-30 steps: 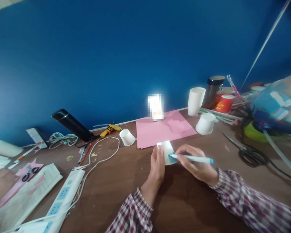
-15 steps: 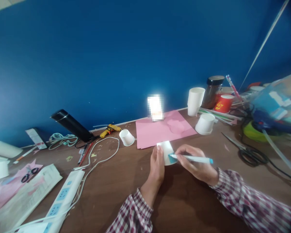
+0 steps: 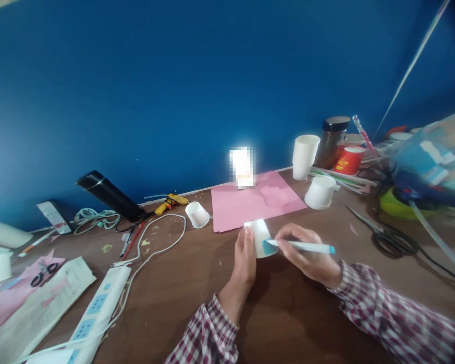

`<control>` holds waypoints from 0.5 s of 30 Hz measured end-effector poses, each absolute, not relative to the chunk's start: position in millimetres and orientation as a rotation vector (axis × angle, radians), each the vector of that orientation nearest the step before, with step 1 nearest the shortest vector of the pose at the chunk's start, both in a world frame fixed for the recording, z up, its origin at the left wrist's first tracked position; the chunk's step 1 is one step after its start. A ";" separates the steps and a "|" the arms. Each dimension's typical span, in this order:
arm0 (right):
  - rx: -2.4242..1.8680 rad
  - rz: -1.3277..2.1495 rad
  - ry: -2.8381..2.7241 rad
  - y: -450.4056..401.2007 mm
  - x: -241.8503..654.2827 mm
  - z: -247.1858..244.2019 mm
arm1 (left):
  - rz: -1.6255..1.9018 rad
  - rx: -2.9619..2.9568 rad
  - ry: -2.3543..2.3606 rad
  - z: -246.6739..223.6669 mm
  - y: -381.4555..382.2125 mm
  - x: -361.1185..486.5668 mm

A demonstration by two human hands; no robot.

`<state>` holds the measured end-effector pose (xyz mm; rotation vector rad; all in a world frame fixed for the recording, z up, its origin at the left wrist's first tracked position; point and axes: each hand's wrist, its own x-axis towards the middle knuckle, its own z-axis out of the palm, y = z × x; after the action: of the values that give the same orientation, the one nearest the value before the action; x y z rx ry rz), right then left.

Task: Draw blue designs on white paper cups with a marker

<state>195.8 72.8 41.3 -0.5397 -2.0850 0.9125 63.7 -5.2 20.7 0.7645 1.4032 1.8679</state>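
Note:
My left hand grips a white paper cup from its left side, holding it above the brown table. A patch of light blue ink colours the cup's right lower part. Between the fingers of my right hand is a white marker with a blue end, its tip at the blue patch. Just behind the cup lie sheets of pink paper. The cup's far side and part of its rim are hidden.
Left are a small cup, yellow glue gun, black flask, power strip and small scissors. Right are an upturned cup, stacked cups, large scissors and a red cup. A blue wall stands behind.
The marker tip has shifted slightly on the cup, and the blue patch shows a little more. My left hand keeps its hold. The view has moved very slightly.

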 end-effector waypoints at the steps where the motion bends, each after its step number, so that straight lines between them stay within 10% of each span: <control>1: -0.544 0.910 -2.086 73.0 196.1 40.7 | 1.861 0.795 1.412 20.6 -5.2 63.5; 15: -0.597 1.077 -1.927 74.8 197.9 41.9 | 1.897 0.554 1.400 -2.2 -0.6 57.8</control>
<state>197.9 74.8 41.9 -0.5972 -1.9275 1.0771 57.8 -0.6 -2.2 0.5543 1.3997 1.8974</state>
